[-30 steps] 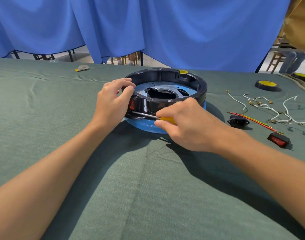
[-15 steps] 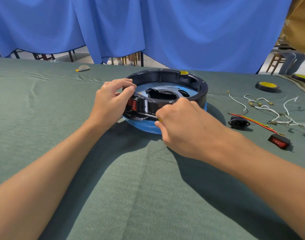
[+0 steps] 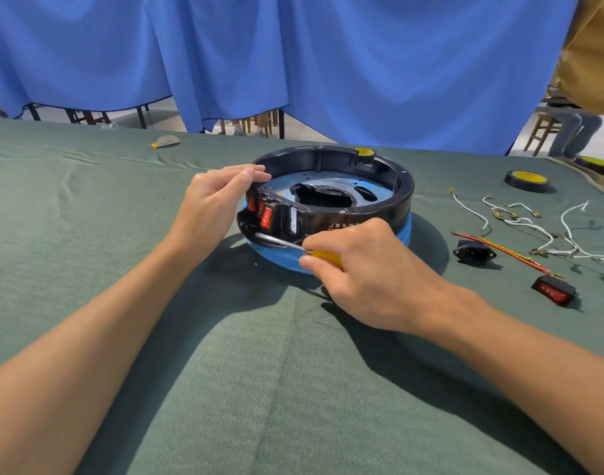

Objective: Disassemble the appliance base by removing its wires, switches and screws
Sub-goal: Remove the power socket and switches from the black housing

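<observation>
A round black appliance base (image 3: pixel 379 204) with a blue underside lies on the green cloth, open side up. Red rocker switches (image 3: pixel 265 216) sit in its near-left wall. My left hand (image 3: pixel 213 204) grips the rim just above the switches. My right hand (image 3: pixel 369 272) grips a yellow-handled screwdriver (image 3: pixel 323 256). The metal shaft (image 3: pixel 276 240) of the screwdriver points left, with its tip at the base's lower wall below the switches. To the right on the cloth lie a black socket (image 3: pixel 473 252), a loose red switch (image 3: pixel 554 290), a red-and-yellow wire (image 3: pixel 509 252) and white wires (image 3: pixel 533 228).
A black-and-yellow tape roll (image 3: pixel 527 180) lies at the far right. A small flat piece (image 3: pixel 165 141) rests near the far edge of the table. Blue curtains (image 3: pixel 293 63) hang behind. A person's legs (image 3: pixel 573 132) and a stool stand at the back right.
My right hand has drawn slightly back to the right, showing the yellow handle again, as it did a second ago. My left hand's fingers sit a little higher on the rim, uncovering the switches.
</observation>
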### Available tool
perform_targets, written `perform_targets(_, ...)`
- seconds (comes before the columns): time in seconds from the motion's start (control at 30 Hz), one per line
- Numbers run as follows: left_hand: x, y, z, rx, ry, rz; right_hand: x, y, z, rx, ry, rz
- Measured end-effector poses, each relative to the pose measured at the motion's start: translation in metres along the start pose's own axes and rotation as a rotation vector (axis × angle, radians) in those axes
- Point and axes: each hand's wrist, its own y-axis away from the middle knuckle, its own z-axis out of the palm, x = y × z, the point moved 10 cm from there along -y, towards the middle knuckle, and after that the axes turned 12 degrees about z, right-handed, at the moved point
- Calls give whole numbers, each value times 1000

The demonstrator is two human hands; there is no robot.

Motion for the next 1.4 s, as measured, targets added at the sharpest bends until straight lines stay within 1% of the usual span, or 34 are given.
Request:
perform_targets(0.07, -2, 0, 0, 2, 5, 3, -3, 0, -7, 5, 13, -16)
perform_targets(0.17, -4, -1, 0, -1, 1, 5, -4, -1, -33, 151, -4, 7)
perform_targets(0.23, -5, -1, 0, 2, 2, 2, -6, -2, -39, 187, 45, 23)
perform_targets(0.33, -5, -1, 0, 2, 14, 5, -9, -4, -27, 122, 110, 34)
perform_targets(0.43, -4, -1, 0, 1, 15, 2, -15, -1, -13, 49, 152, 1)
perform_targets(0.67, -4, -1, 0, -3, 20, -7, -17, 2, -23, 26, 160, -7)
perform_targets(0.77, -5, -1, 0, -4, 21, -6, -14, 4, -24, 30, 161, 22)
perform_targets(0.9, -6, -1, 0, -4, 16, -3, -10, 5, -20, -3, 285, 56)
perform_targets(1.03, -5, 0, 0, 4, 10, 2, -21, 3, -18, 29, 363, 53)
perform_targets(1.1, -4, 0, 0, 1, 4, 7, -26, -3, -14, 26, 347, 41)
perform_targets(1.23, -3, 0, 0, -2, 25, 10, -28, -7, -4, 19, 225, 13)
perform_targets(1.4, 1, 1, 1, -9, 72, -6, -31, -3, -22, 115, 105, -41)
